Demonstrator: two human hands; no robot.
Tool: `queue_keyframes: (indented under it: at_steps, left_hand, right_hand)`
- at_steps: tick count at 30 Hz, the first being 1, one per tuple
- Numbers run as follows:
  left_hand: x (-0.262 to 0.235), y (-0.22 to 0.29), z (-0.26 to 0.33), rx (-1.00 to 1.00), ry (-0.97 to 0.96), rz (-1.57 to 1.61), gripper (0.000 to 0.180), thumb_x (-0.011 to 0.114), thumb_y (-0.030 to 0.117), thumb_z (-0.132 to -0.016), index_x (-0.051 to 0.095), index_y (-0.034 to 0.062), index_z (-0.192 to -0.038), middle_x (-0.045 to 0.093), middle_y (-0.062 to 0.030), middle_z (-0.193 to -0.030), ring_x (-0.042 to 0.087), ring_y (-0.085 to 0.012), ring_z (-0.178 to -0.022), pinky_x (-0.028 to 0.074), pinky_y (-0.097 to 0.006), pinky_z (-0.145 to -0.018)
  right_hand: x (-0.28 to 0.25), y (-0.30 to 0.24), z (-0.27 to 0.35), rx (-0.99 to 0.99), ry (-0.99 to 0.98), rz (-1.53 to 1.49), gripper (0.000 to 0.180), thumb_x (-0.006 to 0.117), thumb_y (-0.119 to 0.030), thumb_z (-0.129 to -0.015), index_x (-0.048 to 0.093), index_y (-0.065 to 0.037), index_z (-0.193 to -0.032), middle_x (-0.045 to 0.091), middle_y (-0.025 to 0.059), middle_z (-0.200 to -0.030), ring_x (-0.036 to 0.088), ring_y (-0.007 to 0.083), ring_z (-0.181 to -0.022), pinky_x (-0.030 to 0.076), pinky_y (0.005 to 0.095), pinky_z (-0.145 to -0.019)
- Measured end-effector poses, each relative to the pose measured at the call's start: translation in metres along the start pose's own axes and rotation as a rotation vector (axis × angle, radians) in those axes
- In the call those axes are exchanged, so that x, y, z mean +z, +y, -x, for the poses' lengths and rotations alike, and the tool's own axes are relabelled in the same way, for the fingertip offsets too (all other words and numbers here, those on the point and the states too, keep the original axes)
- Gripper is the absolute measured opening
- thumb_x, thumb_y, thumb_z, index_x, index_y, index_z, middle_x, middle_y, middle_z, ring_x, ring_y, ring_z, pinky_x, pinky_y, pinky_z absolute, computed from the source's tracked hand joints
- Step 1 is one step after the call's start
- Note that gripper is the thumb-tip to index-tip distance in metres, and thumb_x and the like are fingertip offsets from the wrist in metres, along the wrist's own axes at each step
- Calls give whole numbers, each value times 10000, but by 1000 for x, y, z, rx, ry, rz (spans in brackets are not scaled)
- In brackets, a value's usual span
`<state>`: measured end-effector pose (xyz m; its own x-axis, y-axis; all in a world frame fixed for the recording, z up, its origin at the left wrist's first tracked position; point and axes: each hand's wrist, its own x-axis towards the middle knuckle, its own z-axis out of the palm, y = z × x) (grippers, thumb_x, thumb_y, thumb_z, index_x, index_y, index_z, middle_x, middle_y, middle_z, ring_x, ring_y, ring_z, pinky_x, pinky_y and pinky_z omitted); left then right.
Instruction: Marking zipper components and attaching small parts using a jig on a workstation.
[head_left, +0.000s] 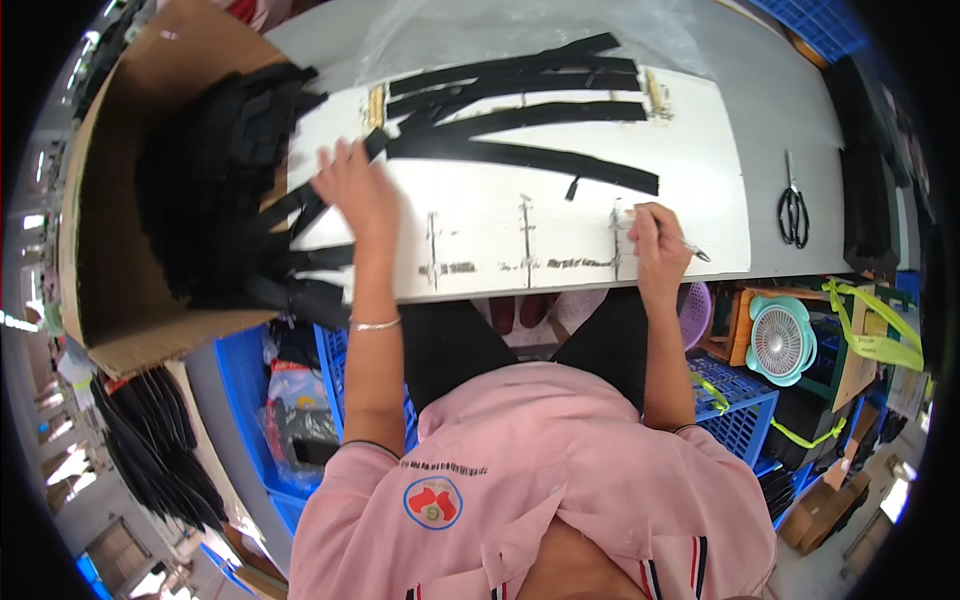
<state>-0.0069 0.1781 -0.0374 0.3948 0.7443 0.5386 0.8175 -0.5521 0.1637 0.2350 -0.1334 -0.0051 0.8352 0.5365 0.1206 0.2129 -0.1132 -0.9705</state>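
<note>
My left hand (360, 195), slightly blurred, is closed on a black zipper strip at the left part of a white board (700, 150). That strip runs toward a pile of black strips (220, 150) in a cardboard box. My right hand (658, 252) grips a slim pen (697, 252) over the board's right part, near one of several dark marked lines (527, 235). Across the board's far half lie several black zipper strips (545, 115), some crossing each other. A small pull tab (572, 188) hangs from the nearest of them.
The cardboard box (110, 230) stands open at the left. Black-handled scissors (793, 215) lie on the grey table (780, 110) to the right, beside a black block-shaped thing (868, 200). Blue crates (735, 415) and a turquoise fan (780, 340) are below the table's edge.
</note>
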Motion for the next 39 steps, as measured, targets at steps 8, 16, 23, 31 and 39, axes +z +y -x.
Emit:
queue_keyframes:
  at_steps: [8,16,23,31,39]
  left_hand:
    - [-16,-4,-7,-76,-49,214,110,707,140,-916,623,98,-974,614,-115,-1375,355,-380,-1478,68,-675,-1186]
    - [-15,-1,-10,-48,5,226,141,670,119,-932,674,85,-1069,676,-61,-1117,597,-283,-1094,342,-463,-1074]
    - [-23,-5,-22,-4,-144,235,155,671,128,-931,701,65,-1070,687,-89,-1137,603,-319,-1090,422,-427,-988]
    - [-28,-9,-25,49,-1,189,137,763,127,-843,680,67,-933,707,-100,-1046,631,-325,-996,477,-442,-856]
    - [-51,137,32,319,11,598,165,776,48,-769,658,98,-874,719,-54,-1009,653,-276,-973,449,-436,-935]
  right_hand:
    - [0,3,-1,-77,-54,56,109,641,-96,-1004,669,1,-1044,653,34,-909,604,82,-727,486,242,-658]
    - [1,10,1,-124,-69,14,139,614,-115,-1027,666,14,-1025,638,11,-905,557,59,-715,453,222,-649]
    - [3,8,0,-145,-4,26,131,663,-137,-995,684,-10,-1019,651,36,-777,592,86,-656,476,253,-607]
    - [5,7,-7,-123,12,-3,167,679,-184,-996,680,-23,-1039,652,33,-751,600,58,-653,479,229,-607]
    - [9,-1,18,-248,175,21,176,653,-103,-992,696,-31,-1147,698,69,-805,636,138,-679,499,287,-640]
